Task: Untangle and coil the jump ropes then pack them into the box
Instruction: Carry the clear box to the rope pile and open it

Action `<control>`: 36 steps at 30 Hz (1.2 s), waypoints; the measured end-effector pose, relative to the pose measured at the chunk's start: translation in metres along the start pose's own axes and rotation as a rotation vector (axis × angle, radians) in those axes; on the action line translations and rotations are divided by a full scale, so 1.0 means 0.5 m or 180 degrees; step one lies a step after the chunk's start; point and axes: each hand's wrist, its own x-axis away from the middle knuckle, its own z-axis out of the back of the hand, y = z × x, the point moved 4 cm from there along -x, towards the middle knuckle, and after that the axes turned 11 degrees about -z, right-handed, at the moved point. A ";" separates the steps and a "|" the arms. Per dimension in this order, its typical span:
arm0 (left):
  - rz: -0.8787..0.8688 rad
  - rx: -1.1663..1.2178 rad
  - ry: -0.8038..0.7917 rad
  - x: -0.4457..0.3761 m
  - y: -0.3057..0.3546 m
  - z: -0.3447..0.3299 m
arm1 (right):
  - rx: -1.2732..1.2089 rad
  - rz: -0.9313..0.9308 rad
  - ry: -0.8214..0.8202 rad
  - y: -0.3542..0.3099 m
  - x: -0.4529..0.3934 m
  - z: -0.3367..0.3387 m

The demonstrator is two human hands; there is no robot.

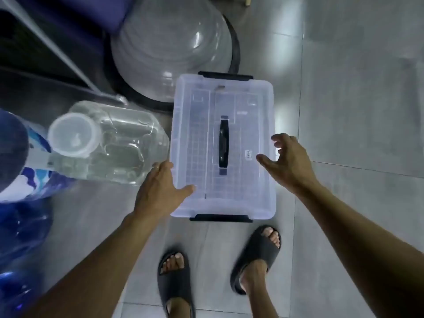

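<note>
Hiding its contents, lidded box [247, 111], hands [160, 187] blurred, bottles cropped

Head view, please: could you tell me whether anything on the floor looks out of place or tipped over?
Yes: the clear water jug lies on its side left of the lidded storage box, beside the left hand.

Around one lidded clear box [247, 134] — two hands at its sides, two black sandals just below it, one clear jug to its left — one grey dome beyond it.
</note>
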 end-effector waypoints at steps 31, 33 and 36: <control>0.0038 -0.0114 0.0153 -0.240 0.520 0.026 | -0.1363 -0.0715 -0.0431 0.255 -0.299 0.399; -0.0057 -0.0173 0.0119 -0.279 0.601 0.047 | -0.1404 -0.0728 -0.0337 0.264 -0.334 0.480; -0.0162 -0.0194 0.0112 -0.347 0.717 0.088 | -0.1429 -0.0732 -0.0229 0.264 -0.397 0.596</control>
